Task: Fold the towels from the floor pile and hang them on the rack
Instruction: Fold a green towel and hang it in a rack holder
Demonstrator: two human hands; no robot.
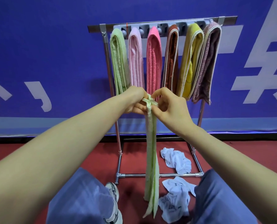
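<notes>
Fingers (138, 109) of the left hand (131, 101) and right hand (171, 105) pinch the top of one pale green towel (151, 159), hanging folded before the rack (134, 175), where six folded towels (153, 59) hang; two crumpled pale blue towels (176, 160) lie on the red floor (131, 156).

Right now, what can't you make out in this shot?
Head view only.
Top of the held green towel: wrapped in the left hand and right hand.
Arms of the rack: covered by the hung towels.
Nearer white towel: partly behind the right knee.
</notes>
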